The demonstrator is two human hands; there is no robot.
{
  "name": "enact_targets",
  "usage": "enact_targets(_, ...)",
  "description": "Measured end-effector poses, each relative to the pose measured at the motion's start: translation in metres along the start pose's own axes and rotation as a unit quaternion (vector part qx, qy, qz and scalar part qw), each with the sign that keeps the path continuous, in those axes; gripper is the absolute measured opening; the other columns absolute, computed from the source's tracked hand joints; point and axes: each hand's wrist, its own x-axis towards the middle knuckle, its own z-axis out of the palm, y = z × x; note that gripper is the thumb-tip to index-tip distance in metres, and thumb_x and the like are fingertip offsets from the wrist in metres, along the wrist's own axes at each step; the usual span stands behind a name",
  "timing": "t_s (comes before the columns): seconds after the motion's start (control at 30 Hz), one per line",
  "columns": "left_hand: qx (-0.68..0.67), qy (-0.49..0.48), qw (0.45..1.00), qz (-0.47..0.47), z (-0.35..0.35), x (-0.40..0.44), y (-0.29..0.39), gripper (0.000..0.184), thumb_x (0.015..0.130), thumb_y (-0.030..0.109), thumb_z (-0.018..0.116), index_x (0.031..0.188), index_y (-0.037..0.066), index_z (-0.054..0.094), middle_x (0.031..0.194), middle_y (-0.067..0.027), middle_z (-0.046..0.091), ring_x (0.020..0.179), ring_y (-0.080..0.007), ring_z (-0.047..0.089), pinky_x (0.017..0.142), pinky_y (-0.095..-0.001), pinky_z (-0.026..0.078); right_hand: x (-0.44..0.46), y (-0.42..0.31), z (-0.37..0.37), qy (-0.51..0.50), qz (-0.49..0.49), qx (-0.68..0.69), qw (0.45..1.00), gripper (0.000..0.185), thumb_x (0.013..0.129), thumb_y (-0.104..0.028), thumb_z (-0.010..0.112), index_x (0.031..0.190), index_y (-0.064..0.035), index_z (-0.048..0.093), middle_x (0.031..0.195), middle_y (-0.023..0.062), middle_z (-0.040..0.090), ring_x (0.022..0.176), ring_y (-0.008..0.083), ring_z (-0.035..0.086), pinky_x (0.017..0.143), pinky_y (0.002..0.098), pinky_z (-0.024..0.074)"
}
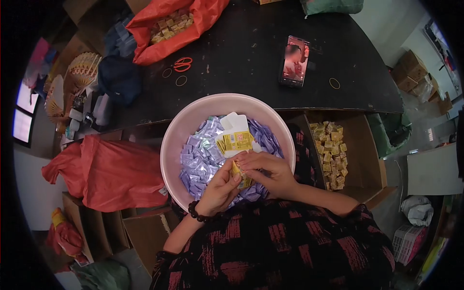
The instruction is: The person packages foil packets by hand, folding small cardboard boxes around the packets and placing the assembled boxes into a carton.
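Over a pink plastic basin (167,145), my left hand (218,190) closes its thumb and fingers around a small yellow carton (236,169). My right hand (270,173) meets it from the other side, fingers bent and pressed against the same carton; its fingertips are partly hidden. Many small shiny purple sachets (198,162) fill the basin. On top of them, just beyond my hands, lies a stack of flattened yellow-and-white cartons (238,140). Another yellow printed piece shows under my right fingers.
A cardboard box (365,154) at right holds small yellow boxes (331,152). On the black table (232,63) are a red bag (208,24) of similar boxes, orange-handled scissors (183,64), rubber bands and a lit phone (294,63). Red sacks (113,176) stand left.
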Motion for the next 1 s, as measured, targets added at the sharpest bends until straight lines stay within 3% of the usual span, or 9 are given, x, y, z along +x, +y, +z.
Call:
enact_targets(0.23,-0.099,0.013,0.993,-0.070,0.009,0.004,0.001,0.047,0.101,0.027,0.040,0.142,0.004,0.030,0.132,-0.0096,0.045,0.121,-0.0171,0.048,0.098,-0.0315,0.042,-0.001,-0.020,-0.004,-0.039,-0.043,-0.212,0.976,0.053,0.073,-0.011,0.076,0.120,-0.0026,0.053,0.120,0.0161,0.058,0.117,0.0313,0.055,0.107,0.0514,0.0317)
enact_targets(0.3,0.216,0.019,0.975,-0.043,0.008,0.008,0.007,0.046,0.102,0.033,0.036,0.137,0.003,0.039,0.121,-0.0101,0.052,0.113,-0.0180,0.052,0.091,-0.0292,0.046,-0.008,-0.024,-0.014,0.000,-0.018,-0.210,0.978,0.053,0.074,-0.018,0.077,0.118,-0.0008,0.053,0.114,0.0141,0.061,0.109,0.0293,0.059,0.102,0.0523,0.0372)
enact_targets(0.33,0.306,0.053,0.949,-0.061,0.007,0.014,0.020,0.041,0.098,0.030,0.049,0.126,-0.001,0.048,0.107,-0.0103,0.056,0.099,-0.0186,0.056,0.079,-0.0280,0.049,-0.010,-0.030,-0.026,0.052,-0.010,-0.278,0.959,0.056,0.072,-0.019,0.077,0.119,-0.0007,0.052,0.112,0.0145,0.061,0.107,0.0295,0.060,0.101,0.0527,0.0385)
enact_targets(0.43,0.690,0.231,0.636,0.258,-0.025,0.047,0.020,0.042,0.080,0.016,0.073,0.109,-0.003,0.050,0.094,-0.0132,0.054,0.075,-0.0181,0.056,0.061,-0.0298,0.046,-0.022,-0.029,-0.071,0.201,0.068,-0.501,0.839,0.055,0.074,-0.018,0.074,0.121,-0.0001,0.051,0.111,0.0159,0.060,0.106,0.0325,0.057,0.100,0.0549,0.0350)
enact_targets(0.47,0.688,0.228,0.638,0.261,-0.036,0.052,0.013,0.042,0.080,0.016,0.073,0.109,-0.003,0.050,0.094,-0.0132,0.054,0.075,-0.0181,0.056,0.061,-0.0298,0.046,-0.026,-0.027,-0.084,0.216,0.147,-0.562,0.785,0.053,0.076,-0.019,0.073,0.121,0.0002,0.052,0.114,0.0166,0.058,0.109,0.0333,0.055,0.101,0.0556,0.0324)
enact_targets(0.53,0.599,0.252,0.754,0.100,-0.039,0.056,0.009,0.043,0.079,0.011,0.072,0.111,-0.003,0.049,0.090,-0.0126,0.057,0.071,-0.0177,0.057,0.061,-0.0294,0.047,-0.037,-0.022,-0.093,0.209,0.175,-0.617,0.738,0.056,0.078,-0.019,0.070,0.126,0.0002,0.048,0.124,0.0196,0.051,0.117,0.0345,0.048,0.103,0.0556,0.0283)
enact_targets(0.6,0.593,0.262,0.757,0.086,-0.039,0.059,0.010,0.041,0.079,0.007,0.072,0.112,-0.003,0.049,0.090,-0.0108,0.059,0.071,-0.0163,0.058,0.061,-0.0276,0.047,-0.036,-0.020,-0.089,0.188,0.114,-0.576,0.787,0.064,0.078,-0.020,0.071,0.131,0.0002,0.041,0.130,0.0212,0.045,0.122,0.0351,0.044,0.102,0.0519,0.0319)
enact_targets(0.7,0.546,0.273,0.788,0.079,-0.050,0.058,0.008,0.040,0.080,0.002,0.069,0.114,-0.002,0.047,0.091,-0.0090,0.062,0.073,-0.0145,0.060,0.062,-0.0252,0.049,-0.018,-0.009,-0.055,0.181,0.214,-0.351,0.893,0.058,0.081,-0.019,0.069,0.129,0.0021,0.044,0.131,0.0215,0.044,0.121,0.0384,0.044,0.100,0.0403,0.0373)
enact_targets(1.0,0.239,0.255,0.920,0.176,-0.017,0.066,-0.004,0.034,0.086,-0.002,0.060,0.116,-0.001,0.043,0.106,-0.0119,0.061,0.094,-0.0159,0.061,0.082,-0.0263,0.049,-0.021,0.039,-0.076,0.138,0.174,-0.265,0.938,0.047,0.081,-0.005,0.058,0.126,0.0013,0.046,0.100,0.0207,0.056,0.094,0.0379,0.057,0.083,0.0394,0.0455)
